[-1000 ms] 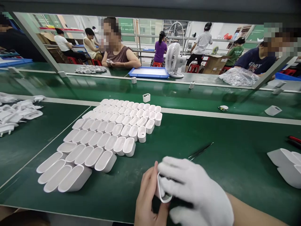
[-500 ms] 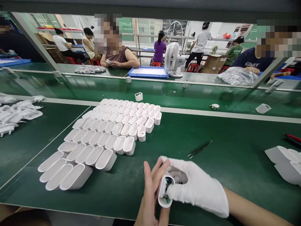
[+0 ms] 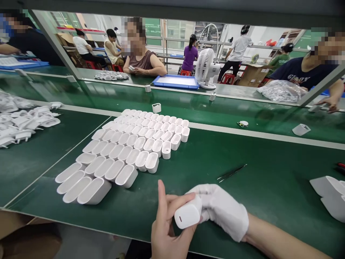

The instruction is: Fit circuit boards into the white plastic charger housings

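Note:
My bare left hand (image 3: 171,219) grips a white charger housing (image 3: 187,214) between thumb and fingers, its index finger raised. The closed end with a small dark slot faces me; the open end is turned away and hidden. On the far side of the housing, my right hand (image 3: 222,208) in a white glove is closed around it, its fingertips partly hidden. To the left stand rows of open white housings (image 3: 129,176) on the green bench. A pair of dark tweezers (image 3: 231,173) lies beyond my right hand.
More white housings (image 3: 330,194) lie at the right edge, near a red-handled tool (image 3: 341,166). White plug parts (image 3: 24,122) are heaped at the left. A small circuit piece (image 3: 243,124) and single housings sit along the back strip. A fan (image 3: 206,68) and co-workers are across the bench.
The housing has been turned over: its open end with the green board inside faced me, and now its slotted closed end does. My gloved thumb has left the opening.

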`<state>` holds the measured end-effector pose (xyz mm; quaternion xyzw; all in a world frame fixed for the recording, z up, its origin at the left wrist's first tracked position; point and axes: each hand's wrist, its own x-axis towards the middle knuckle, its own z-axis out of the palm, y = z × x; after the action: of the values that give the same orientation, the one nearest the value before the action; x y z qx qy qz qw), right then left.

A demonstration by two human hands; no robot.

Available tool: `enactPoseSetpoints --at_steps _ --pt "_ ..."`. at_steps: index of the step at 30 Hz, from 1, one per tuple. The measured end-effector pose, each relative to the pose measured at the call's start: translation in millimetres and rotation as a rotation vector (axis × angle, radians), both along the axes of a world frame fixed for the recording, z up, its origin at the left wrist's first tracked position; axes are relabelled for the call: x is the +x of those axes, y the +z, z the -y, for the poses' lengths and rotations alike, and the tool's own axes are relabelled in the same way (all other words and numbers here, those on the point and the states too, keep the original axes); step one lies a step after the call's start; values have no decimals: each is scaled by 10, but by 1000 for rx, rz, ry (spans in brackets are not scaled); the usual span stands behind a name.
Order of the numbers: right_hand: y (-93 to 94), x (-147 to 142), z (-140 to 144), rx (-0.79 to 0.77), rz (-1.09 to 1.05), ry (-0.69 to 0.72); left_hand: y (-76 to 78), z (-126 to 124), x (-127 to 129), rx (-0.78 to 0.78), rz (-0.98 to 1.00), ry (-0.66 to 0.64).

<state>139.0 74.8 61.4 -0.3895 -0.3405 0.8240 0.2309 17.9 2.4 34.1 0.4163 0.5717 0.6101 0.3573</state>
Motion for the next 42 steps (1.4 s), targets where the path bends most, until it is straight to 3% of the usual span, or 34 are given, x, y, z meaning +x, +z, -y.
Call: enactPoseSetpoints --at_steps 5,12,14,18,19,21,24,28,32,37,42 --pt "46 62 -47 -90 -85 28 -71 -21 12 70 -57 -38" --pt "129 61 -5 61 97 48 -116 -45 -73 61 -160 -133" --pt "137 99 -65 268 244 -29 -105 -59 -82 60 -240 -160" --pt "59 293 -365 1059 761 -357 -62 -66 -72 -3 -448 -137" --pt "34 352 -448 1205 859 -344 -48 -64 -79 25 -501 -130" --pt "-4 442 -578 1337 984 -214 -11 -66 -130 128 -651 -92" --pt "-26 453 -650 1331 1050 -157 70 -117 -296 144 -954 58" --pt "4 395 -769 1255 1107 -295 176 -278 -569 -95 -1138 232" --pt "189 650 -1335 1071 1450 -332 241 -419 -726 -126 -1285 326" --pt "377 1182 -2187 967 1672 -523 270 -368 -691 -73 -1285 326" --pt "145 1247 -2392 1005 1728 -547 34 -193 -438 47 -1073 142"
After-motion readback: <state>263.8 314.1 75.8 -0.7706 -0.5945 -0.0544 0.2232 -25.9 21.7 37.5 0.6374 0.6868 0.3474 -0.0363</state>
